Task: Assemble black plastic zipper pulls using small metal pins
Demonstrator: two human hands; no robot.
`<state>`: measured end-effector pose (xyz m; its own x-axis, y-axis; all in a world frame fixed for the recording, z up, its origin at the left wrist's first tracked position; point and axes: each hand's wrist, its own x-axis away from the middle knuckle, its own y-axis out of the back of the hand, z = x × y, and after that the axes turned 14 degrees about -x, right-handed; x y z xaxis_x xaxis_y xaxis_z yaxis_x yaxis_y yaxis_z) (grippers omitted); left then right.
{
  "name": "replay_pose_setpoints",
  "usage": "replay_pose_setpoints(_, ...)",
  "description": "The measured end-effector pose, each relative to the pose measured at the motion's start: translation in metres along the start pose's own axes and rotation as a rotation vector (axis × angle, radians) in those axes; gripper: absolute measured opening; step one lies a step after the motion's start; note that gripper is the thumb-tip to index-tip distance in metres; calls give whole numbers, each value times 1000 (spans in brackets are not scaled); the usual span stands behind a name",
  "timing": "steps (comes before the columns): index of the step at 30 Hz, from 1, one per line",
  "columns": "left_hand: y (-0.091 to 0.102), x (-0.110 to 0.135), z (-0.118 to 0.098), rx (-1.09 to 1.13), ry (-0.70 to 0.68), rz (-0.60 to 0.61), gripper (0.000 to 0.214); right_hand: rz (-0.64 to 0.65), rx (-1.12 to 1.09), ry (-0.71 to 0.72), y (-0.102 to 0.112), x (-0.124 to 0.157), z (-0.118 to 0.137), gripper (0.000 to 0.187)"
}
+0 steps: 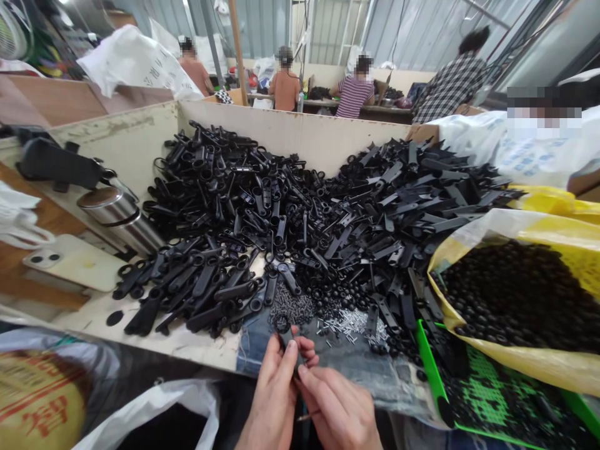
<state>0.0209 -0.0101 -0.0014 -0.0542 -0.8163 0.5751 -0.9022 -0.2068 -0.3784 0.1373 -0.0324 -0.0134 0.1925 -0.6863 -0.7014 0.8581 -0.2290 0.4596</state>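
Observation:
My left hand point(270, 390) is closed around a black plastic handle-like part point(284, 326), whose ringed end points away from me. Close beside it, my right hand point(341, 400) has its fingers pinched at the near end of the same part; what exactly they grip is hidden. A thin brownish tip point(305, 417) sticks out below the right fingers. Just beyond the hands lie a heap of small dark grey pieces point(291, 304), a scatter of shiny metal pins point(352, 326) and small black rings point(335, 294), partly on denim cloth point(337, 357).
Piles of black plastic parts point(262, 194) fill the walled bench. At left are a steel flask point(122, 219) and a phone point(70, 259). A yellow-white sack point(469, 234) of black pieces overlaps a green tray point(434, 381) at right. Several people work farther back.

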Motion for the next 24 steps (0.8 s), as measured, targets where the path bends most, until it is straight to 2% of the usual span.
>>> replay_pose_setpoints(7, 3, -1, 3, -177, -40, 4, 52, 63, 15, -30, 0, 3, 1, 23)
replay_pose_setpoints(10, 7, 0, 0, -285, -57, -1, 48, 114, -69, -110, 2, 4, 3, 20)
replay_pose_setpoints(12, 11, 1, -1, -332, -59, 6, 46, 94, -178, -258, 7, 0, 2, 17)
replay_pose_setpoints(14, 17, 3, -3, -373, -64, 47, 45, 21, -268, -485, 13, -6, 0, 15)
replay_pose_setpoints(16, 25, 7, -3, -419, -59, 108, 45, -45, -362, -708, 17, -14, -3, 25)
replay_pose_setpoints(18, 33, 13, -2, -429, -38, 135, 45, -37, -515, -832, 16, -21, -6, 41)
replay_pose_setpoints(20, 40, 22, -1, -396, -18, 135, 45, 66, -674, -835, 13, -23, -6, 43)
replay_pose_setpoints(21, 43, 28, 0, -375, -22, 137, 45, 117, -698, -791, 11, -22, -4, 39)
replay_pose_setpoints(23, 47, 41, -2, -346, -66, 179, 41, 156, -616, -631, 8, -15, -1, 36)
replay_pose_setpoints(24, 47, 48, -4, -335, -102, 200, 37, 109, -531, -513, 6, -12, -1, 34)
